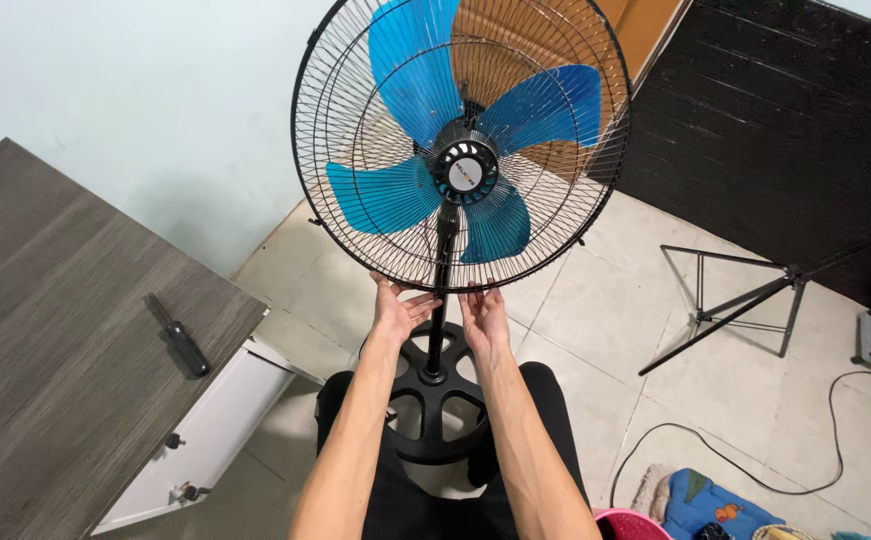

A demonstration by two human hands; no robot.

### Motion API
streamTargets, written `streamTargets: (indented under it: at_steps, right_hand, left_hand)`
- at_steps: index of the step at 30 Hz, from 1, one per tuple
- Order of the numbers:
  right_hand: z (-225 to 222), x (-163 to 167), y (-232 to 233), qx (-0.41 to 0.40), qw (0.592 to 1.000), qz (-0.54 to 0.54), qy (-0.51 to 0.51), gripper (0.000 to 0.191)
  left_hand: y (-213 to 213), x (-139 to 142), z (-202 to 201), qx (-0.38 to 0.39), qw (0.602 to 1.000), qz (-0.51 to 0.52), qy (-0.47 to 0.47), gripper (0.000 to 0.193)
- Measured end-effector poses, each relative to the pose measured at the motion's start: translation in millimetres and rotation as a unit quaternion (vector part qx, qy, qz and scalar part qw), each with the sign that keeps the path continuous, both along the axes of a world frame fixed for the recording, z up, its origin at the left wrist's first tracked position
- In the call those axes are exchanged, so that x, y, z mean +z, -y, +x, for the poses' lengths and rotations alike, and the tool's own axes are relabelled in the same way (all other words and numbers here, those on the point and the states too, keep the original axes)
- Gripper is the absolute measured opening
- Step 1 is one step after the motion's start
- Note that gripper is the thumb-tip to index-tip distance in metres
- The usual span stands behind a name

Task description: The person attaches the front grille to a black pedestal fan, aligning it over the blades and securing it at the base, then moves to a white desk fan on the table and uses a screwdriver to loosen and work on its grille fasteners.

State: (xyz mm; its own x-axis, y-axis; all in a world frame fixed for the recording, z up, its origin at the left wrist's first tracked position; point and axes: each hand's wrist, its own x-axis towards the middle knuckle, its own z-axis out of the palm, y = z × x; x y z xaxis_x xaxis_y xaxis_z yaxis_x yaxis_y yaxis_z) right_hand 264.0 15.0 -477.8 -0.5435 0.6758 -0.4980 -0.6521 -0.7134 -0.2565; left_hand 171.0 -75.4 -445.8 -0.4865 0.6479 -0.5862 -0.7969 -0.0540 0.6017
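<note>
A standing fan with a black wire grille (355, 120) and translucent blue blades (410, 70) stands in front of me on a black pole (442, 300) and round black base (433, 410). Both my hands reach up to the bottom rim of the grille. My left hand (395, 312) touches the lower rim left of the pole, fingers spread. On the other side of the pole, my right hand (483, 315) has its fingertips at the rim. Neither hand holds a loose object. My legs in black trousers (545, 400) flank the base.
A grey wood-grain table (45, 330) stands at left with a black-handled screwdriver (181, 338) on it and a white cabinet door (217, 430) below. A black tripod (735, 300) and black cable (755, 470) lie on the tiled floor at right. Colourful cloth (705, 505) sits at bottom right.
</note>
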Motion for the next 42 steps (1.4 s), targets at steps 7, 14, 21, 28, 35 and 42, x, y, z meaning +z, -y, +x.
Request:
streamTargets:
  at_steps: [7, 14, 21, 28, 35, 42]
  right_hand:
    - [-2.6, -1.7, -3.2, -0.021, 0.99, -0.136, -0.039, 0.023]
    - [-1.5, 6.1, -0.2, -0.019, 0.988, -0.142, -0.055, 0.016]
    - [-3.2, 14.3, 10.7, -0.003, 0.999, -0.026, -0.023, 0.028]
    - [-15.5, 1.7, 18.5, 0.127, 0.973, 0.187, 0.049, 0.036]
    - [-31.3, 19.2, 16.3, 0.158, 0.977, 0.1, 0.099, 0.061]
    - [-43.6, 29.4, 25.0, 0.154, 0.96, 0.197, 0.123, 0.052]
  left_hand:
    - [-6.0, -7.1, -9.3, 0.084, 0.996, 0.029, 0.026, 0.078]
    - [-5.4, 3.3, -12.8, 0.167, 0.972, 0.082, 0.14, 0.025]
    - [-6.8, 1.9, -19.6, 0.134, 0.984, 0.045, 0.11, 0.026]
    - [-5.3, 3.1, -23.3, 0.074, 0.996, 0.008, 0.054, 0.03]
    - [-8.4, 4.9, -27.8, 0.074, 0.997, 0.011, 0.012, 0.029]
    - [-8.0, 10.1, -24.2, 0.124, 0.991, 0.046, 0.006, 0.025]
